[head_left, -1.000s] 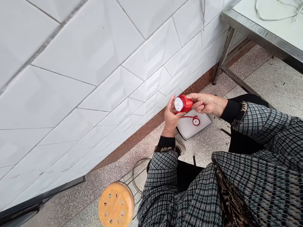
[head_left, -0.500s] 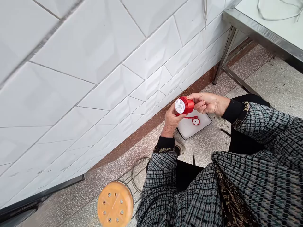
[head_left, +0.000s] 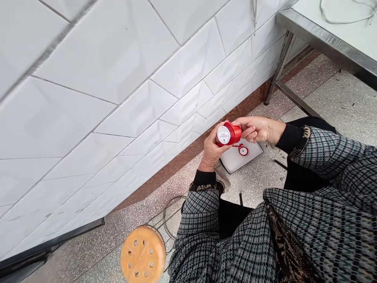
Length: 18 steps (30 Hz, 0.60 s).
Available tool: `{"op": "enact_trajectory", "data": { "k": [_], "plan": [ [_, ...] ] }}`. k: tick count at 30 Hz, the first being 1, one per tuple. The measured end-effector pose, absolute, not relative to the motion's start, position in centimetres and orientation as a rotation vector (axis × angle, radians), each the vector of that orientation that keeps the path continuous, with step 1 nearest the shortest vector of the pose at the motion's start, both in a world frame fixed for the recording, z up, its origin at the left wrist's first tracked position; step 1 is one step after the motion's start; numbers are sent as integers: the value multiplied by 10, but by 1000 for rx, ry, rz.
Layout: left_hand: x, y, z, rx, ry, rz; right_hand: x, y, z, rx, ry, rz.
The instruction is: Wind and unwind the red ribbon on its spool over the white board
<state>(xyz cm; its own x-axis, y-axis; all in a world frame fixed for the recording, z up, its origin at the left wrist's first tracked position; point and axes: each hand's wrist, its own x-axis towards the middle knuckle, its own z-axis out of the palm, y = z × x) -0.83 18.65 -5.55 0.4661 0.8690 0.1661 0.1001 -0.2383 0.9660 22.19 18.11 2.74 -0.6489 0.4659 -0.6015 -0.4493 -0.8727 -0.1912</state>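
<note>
Red and glossy, a short rounded container [head_left: 235, 134] is tilted on its side between the person's two hands, with a ridged collar and a flat white disc [head_left: 224, 135] at its near end; the print on the disc is too small to read. The left hand [head_left: 211, 151] curls around that labelled end, gripping it from below and behind. The right hand [head_left: 262, 129] pinches the opposite end between thumb and fingers, its other fingers folded inward.

Beneath the container, a red ring-shaped piece [head_left: 243, 150] with a white round face and a narrow strap lies on a smooth pale board [head_left: 235, 162]. The board has straight, dark-trimmed edges and rests on speckled stone flooring [head_left: 259, 192]. Nearer the wearer than the container, woven checked sleeves [head_left: 200, 212] end in black cuffs.

Beyond the container runs a wall [head_left: 132, 86] of white faceted tiles, with a reddish-brown skirting [head_left: 176, 166] along its foot. Up and right of the container, well apart, stands a worktop [head_left: 318, 30] with a hard metal rim and a pale surface bearing a loose cord [head_left: 338, 22]; floor stretches between them. Down and left of the container, also well apart, is a stool [head_left: 143, 255] with a round orange seat pierced by holes.
</note>
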Motion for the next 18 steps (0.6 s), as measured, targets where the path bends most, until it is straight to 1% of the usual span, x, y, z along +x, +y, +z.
{"op": "enact_trajectory", "data": {
  "k": [4,9,15,18],
  "plan": [
    [-7,186,-49,1682,855,928,221,179,28,-894,8,2497],
    [1,184,-54,1602,1049,974,215,176,27,-858,54,2432],
    [19,178,-72,1450,1166,1095,196,164,27,-1020,-84,2090],
    [30,177,-78,1388,1215,1101,187,160,23,-1083,-142,1990]
  ]
}}
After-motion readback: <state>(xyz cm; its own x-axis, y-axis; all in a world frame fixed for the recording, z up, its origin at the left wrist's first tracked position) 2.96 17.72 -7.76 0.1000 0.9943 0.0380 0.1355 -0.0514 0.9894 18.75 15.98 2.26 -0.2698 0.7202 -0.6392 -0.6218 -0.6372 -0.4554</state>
